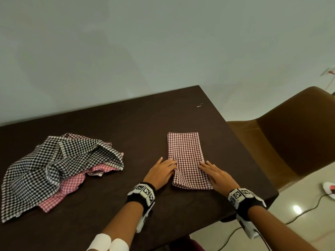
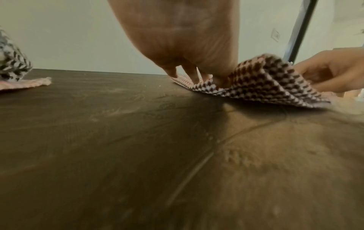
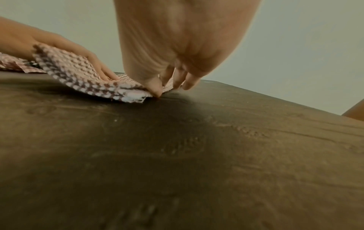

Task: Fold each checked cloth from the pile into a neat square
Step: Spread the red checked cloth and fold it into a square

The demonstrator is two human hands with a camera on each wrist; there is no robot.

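Maroon-and-white checked cloth (image 1: 186, 160), folded into a long rectangle, lies flat on the dark bench (image 1: 126, 124) in front of the person, toward its right edge.

Left hand (image 1: 161, 173): at the cloth's near left edge, fingers over the top, thumb tucked beneath. In the left wrist view the near end is pinched and lifted off the wood.

Right hand (image 1: 216, 175): at the near right edge, thumb and fingers pinching the corner, as the right wrist view shows. Both hands grip the near end, probably to carry it over to the far end and halve the rectangle into a square.

Cloth surface: fine check, edges roughly aligned, near end rumpled and raised between the 2 hands.

Pile (image 1: 58, 169): well apart to the left, unfolded; a black-and-white checked cloth (image 1: 36, 169) crumpled over a pink checked cloth (image 1: 63, 191).

Brown chair (image 1: 290, 138): beside the bench, right.
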